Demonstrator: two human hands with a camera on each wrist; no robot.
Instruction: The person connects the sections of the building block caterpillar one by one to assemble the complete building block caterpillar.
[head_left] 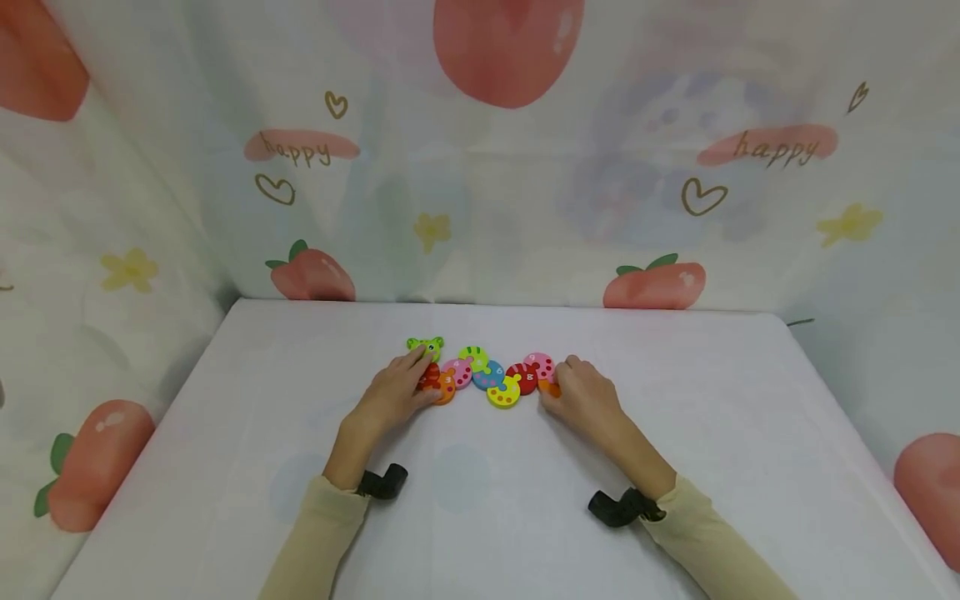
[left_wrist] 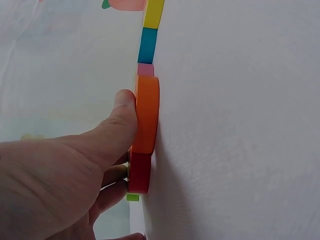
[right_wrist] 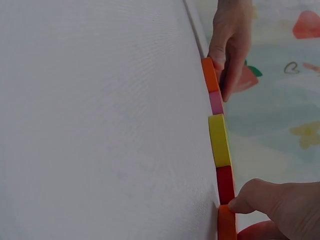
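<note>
A row of colourful round wooden puzzle pieces forms a wavy caterpillar on the table. At its left end my left hand rests on the pieces with extended fingers. Its thumb touches the orange piece, and its other fingers lie over the red piece and by the green head piece. My right hand pinches the orange end piece at the right, its thumb on that piece's upper edge. Between the hands lie a pink piece, a blue piece, a yellow piece and others.
A white cloth covers the table, which reaches back to a printed fabric backdrop with fruit and hearts. More patterned fabric hangs at both sides. Each wrist carries a black camera mount.
</note>
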